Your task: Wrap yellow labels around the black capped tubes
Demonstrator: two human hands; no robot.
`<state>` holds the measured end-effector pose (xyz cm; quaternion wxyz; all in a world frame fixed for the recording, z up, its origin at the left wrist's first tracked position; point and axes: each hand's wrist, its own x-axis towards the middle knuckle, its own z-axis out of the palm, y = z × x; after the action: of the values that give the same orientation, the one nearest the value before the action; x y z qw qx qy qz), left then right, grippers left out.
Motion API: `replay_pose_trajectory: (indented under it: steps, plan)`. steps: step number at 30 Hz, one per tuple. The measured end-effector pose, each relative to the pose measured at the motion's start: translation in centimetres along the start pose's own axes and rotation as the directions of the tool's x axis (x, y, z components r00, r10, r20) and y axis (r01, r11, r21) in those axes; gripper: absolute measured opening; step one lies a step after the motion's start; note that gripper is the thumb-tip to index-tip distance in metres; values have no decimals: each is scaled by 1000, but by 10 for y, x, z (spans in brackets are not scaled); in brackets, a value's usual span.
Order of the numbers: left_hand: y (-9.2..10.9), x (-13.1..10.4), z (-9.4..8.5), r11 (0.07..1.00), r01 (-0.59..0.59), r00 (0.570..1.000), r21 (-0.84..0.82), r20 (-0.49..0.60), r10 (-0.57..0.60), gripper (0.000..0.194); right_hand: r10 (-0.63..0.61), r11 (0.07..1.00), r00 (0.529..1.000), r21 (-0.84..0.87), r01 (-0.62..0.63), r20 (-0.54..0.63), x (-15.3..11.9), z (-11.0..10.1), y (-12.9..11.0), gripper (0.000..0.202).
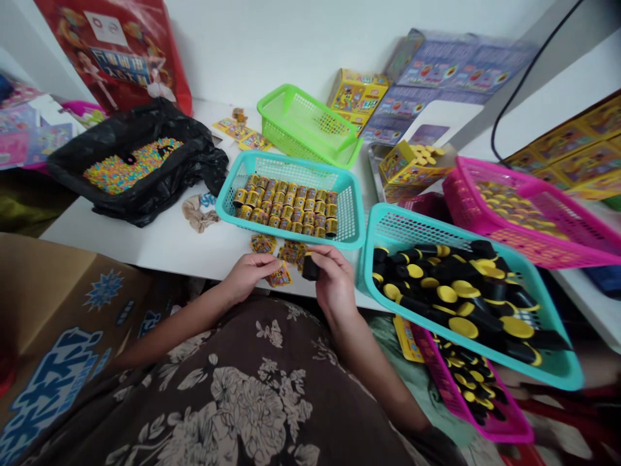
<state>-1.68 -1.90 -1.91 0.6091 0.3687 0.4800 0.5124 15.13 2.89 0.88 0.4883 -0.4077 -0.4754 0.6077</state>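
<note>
Near the table's front edge, my left hand [248, 275] pinches a small yellow printed sticker [280, 274]. Just to its right, my right hand [334, 277] holds a small black container [310, 267] between thumb and fingers. The two hands are apart. Small piles of printed stickers [262, 244] lie on the table beyond them. Behind the piles, a turquoise basket [350, 200] holds rows of yellow labelled containers [286, 206]. On the right, another turquoise basket [565, 369] is filled with black containers with yellow lids [463, 327].
A black plastic-lined tub [72, 152] of colourful candy stands at the left, beside a hair tie [198, 213]. A green basket [310, 123] and yellow boxes [359, 90] are at the back. Pink baskets [582, 252] stand right and lower right; a cardboard box [63, 304] is lower left.
</note>
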Motion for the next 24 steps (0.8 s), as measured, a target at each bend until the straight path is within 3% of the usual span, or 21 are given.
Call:
replay_pose_trajectory:
  steps: [4,7,9,13,18,21,24]
  plan:
    - [-1,1,-2,991,-105,991,77,-76,111,37,239,961,957,99,-257,165,-2,-2,-2,26]
    - [-2,1,0,981,-159,981,115,-95,170,36,355,933,916,-4,-361,188,-7,3,5,28]
    - [-1,0,2,979,-158,981,131,-88,170,36,355,934,917,-97,-343,181,-9,6,11,27]
    - [8,-2,-2,961,-140,989,239,-21,149,34,203,968,967,-183,-174,152,-6,2,16,23]
    - [18,-2,-10,801,-312,948,511,117,295,27,78,945,966,-328,8,248,-1,-6,10,17]
    - [19,-2,-12,782,-334,940,526,123,319,28,87,942,967,-335,-1,241,1,-10,7,14]
    - [16,-2,-10,815,-319,944,484,88,318,29,122,975,974,-205,-82,189,3,-15,5,14]
